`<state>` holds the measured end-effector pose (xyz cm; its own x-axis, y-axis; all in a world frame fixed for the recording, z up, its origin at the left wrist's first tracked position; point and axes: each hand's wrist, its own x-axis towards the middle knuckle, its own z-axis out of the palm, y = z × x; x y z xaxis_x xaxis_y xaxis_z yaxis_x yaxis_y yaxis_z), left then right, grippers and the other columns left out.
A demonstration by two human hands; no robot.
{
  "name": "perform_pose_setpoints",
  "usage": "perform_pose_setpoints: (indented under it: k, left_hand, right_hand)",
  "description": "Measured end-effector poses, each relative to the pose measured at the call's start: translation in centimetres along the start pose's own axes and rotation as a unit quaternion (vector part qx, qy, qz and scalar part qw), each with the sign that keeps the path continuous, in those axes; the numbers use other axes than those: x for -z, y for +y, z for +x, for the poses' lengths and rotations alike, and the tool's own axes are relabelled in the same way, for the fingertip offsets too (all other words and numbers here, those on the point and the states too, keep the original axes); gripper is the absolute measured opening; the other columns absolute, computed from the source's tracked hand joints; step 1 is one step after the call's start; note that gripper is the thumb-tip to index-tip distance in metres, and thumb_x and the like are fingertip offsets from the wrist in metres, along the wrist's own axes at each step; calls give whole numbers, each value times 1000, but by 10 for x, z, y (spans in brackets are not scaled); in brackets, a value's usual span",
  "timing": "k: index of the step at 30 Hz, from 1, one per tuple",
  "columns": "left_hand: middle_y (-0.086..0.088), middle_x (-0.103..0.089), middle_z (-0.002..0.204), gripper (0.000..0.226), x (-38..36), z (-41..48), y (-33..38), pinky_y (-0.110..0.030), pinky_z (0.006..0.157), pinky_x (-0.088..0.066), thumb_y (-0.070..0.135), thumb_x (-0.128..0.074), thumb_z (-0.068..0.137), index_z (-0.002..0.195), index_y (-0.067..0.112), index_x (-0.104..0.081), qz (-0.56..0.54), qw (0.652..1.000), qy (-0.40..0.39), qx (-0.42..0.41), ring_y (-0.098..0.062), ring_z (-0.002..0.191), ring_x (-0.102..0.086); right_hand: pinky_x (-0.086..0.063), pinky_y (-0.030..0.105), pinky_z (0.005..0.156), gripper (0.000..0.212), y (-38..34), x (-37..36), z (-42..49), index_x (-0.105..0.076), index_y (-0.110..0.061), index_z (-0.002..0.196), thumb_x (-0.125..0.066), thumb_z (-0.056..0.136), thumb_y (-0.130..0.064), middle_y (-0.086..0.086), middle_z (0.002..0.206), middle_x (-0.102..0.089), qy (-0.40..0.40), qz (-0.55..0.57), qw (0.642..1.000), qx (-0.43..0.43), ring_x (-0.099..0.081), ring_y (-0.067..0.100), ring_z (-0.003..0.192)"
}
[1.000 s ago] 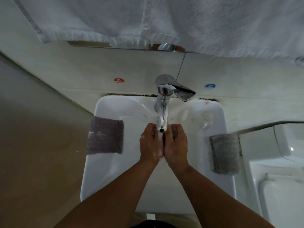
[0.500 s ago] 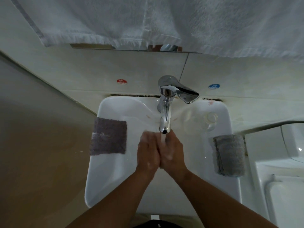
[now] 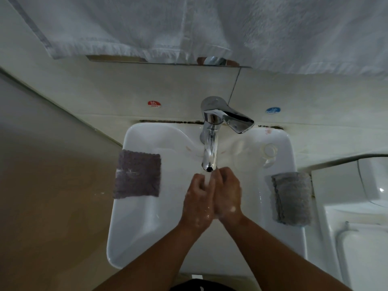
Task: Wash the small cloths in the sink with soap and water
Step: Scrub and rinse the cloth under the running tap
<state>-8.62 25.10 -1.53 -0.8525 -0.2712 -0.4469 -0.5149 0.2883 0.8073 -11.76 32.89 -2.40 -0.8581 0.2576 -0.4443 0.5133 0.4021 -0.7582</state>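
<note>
My left hand (image 3: 196, 201) and right hand (image 3: 227, 195) are pressed knuckle to knuckle in the white sink (image 3: 144, 225), right below the chrome tap's spout (image 3: 209, 158). Water runs down between them. Both hands have curled fingers and soap suds on their backs. They grip a small grey cloth that is almost wholly hidden inside them. A dark purple-grey cloth (image 3: 137, 174) lies flat on the sink's left rim. On the right rim a lighter grey cloth (image 3: 291, 198) lies folded.
The tap lever (image 3: 235, 119) points right. Red hot (image 3: 154, 103) and blue cold (image 3: 273, 110) stickers mark the tiled wall. A white towel (image 3: 210, 24) hangs overhead. A toilet cistern (image 3: 361, 217) stands close on the right, and a beige wall on the left.
My hands have rubbed back and forth under the spout, drawing slightly towards me and staying pressed together. Both rim cloths lie as before.
</note>
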Motion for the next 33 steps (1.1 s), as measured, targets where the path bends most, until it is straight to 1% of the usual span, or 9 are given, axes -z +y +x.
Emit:
perform_pose_setpoints:
  k: [3, 5, 8, 12, 17, 20, 25, 29, 33]
  left_hand:
    - [-1, -61, 80, 18, 7, 10, 1, -28, 61, -50, 31, -52, 101, 97, 13, -52, -61, 997, 39, 35, -17, 72, -61]
    - [-1, -63, 90, 11, 11, 14, -1, -30, 70, -53, 23, -44, 105, 102, 17, -53, -79, 995, 44, 51, -20, 82, -62]
    - [-1, -65, 94, 15, 8, 3, 2, -42, 79, -56, 28, -41, 105, 100, 24, -54, -45, 998, -14, 36, -24, 88, -64]
    - [3, -62, 87, 16, 16, 3, -6, -36, 75, -50, 36, -44, 104, 95, 24, -51, 48, 996, -73, -31, -22, 82, -61]
    - [6, -59, 79, 22, 47, 16, -26, -22, 63, -47, 39, -45, 104, 96, 20, -51, 94, 995, 22, -19, -15, 72, -59]
    - [4, -57, 75, 16, 53, 18, -27, -8, 56, -39, 30, -49, 104, 95, 16, -50, 113, 992, 43, -30, -6, 66, -53]
    - [4, -56, 73, 15, 49, 15, -28, -7, 56, -37, 29, -51, 103, 93, 18, -49, 97, 991, 84, -30, -11, 66, -53]
    - [4, -58, 75, 15, 50, 11, -30, -9, 57, -37, 31, -51, 103, 93, 20, -52, 100, 990, 100, -29, -8, 68, -53]
    - [4, -58, 77, 14, 52, 4, -30, -10, 55, -37, 31, -50, 103, 94, 21, -52, 109, 988, 103, -30, -4, 69, -52]
  right_hand:
    - [-50, 29, 62, 28, -4, -6, -29, -52, -27, 77, -53, 100, -43, -5, 70, -63, -41, 36, 998, 25, -62, 7, 66]
    - [-53, 34, 60, 34, -5, -7, -39, -49, -26, 75, -55, 98, -51, -3, 68, -62, -70, 30, 996, 45, -62, 10, 64]
    - [-44, 25, 55, 26, -1, 1, -14, -47, -27, 76, -52, 100, -36, -7, 66, -58, -46, 4, 997, 55, -55, 5, 58]
    - [-41, 11, 56, 20, 4, 11, 3, -54, -28, 81, -55, 101, -28, -10, 69, -59, -56, 4, 996, 65, -56, -3, 61]
    - [-41, 18, 63, 17, 20, 32, 9, -61, -24, 82, -61, 99, -31, -7, 76, -64, -7, 19, 999, 47, -59, -3, 72]
    - [-39, 9, 61, 18, 26, 40, 7, -63, -25, 83, -60, 100, -29, -9, 77, -65, -26, 2, 998, 54, -59, -4, 74]
    - [-38, 5, 62, 15, 27, 41, 7, -65, -25, 86, -60, 100, -29, -15, 78, -65, -19, -27, 997, 70, -59, -4, 72]
    - [-35, 18, 68, 20, 31, 45, 7, -70, -23, 93, -56, 101, -34, -12, 80, -64, -37, -95, 990, 95, -57, 6, 74]
    - [-36, 19, 69, 28, 36, 51, 3, -71, -24, 92, -50, 104, -36, -9, 77, -63, -25, -144, 984, 105, -56, 7, 69]
